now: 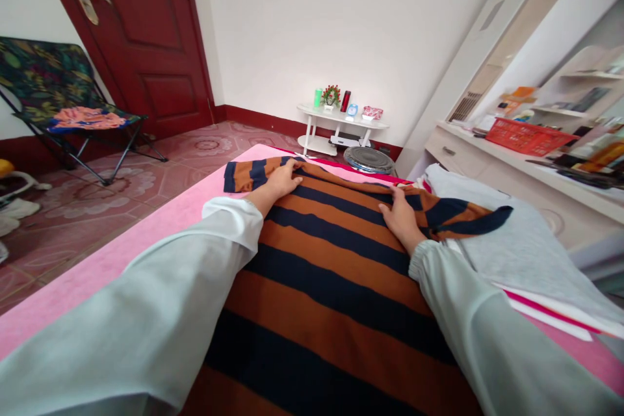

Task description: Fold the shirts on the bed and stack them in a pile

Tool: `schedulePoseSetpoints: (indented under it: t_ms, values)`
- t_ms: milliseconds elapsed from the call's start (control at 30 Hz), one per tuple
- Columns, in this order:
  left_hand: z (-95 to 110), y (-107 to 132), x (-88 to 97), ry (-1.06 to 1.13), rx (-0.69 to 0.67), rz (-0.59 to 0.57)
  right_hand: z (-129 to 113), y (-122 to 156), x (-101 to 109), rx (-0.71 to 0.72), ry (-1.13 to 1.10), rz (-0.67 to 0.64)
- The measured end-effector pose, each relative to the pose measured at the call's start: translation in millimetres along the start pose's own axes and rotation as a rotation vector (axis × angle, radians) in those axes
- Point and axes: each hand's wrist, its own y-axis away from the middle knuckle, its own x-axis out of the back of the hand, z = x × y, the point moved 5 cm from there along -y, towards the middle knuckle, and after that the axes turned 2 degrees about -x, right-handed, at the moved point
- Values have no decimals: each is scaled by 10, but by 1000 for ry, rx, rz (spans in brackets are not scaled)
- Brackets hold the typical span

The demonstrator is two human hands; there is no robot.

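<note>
A long-sleeved shirt with brown and navy stripes (336, 253) lies spread over a pink-covered surface (146, 234), its body running down toward me. My left hand (281, 181) grips the far edge near one shoulder, thumb and fingers closed on the cloth. At the opposite shoulder, my right hand (402, 216) pinches the fabric the same way. The far edge between both hands sags a little. One sleeve extends left past my left hand; the other reaches right, over a pile of light grey cloth (517, 227). The shirt's near end runs out of view.
Beyond the surface stand a small white table (341, 114) with a flower pot and a round dark-topped object (369, 159). To the right is a counter (517, 159) with a red basket (529, 136). A folding chair (82, 114) stands left near the red door (141, 32).
</note>
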Motion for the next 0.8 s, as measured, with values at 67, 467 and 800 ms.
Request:
schedulePoseSetpoints:
  t_ms: [67, 467, 800]
  values:
    - [25, 56, -114, -107, -67, -128, -70, 55, -108, 41, 112, -128]
    - [-29, 674, 86, -362, -197, -533, -154, 474, -37, -45, 410, -451]
    - [670, 1809, 648, -249, -430, -324, -915, 1362, 633, 288, 167, -332]
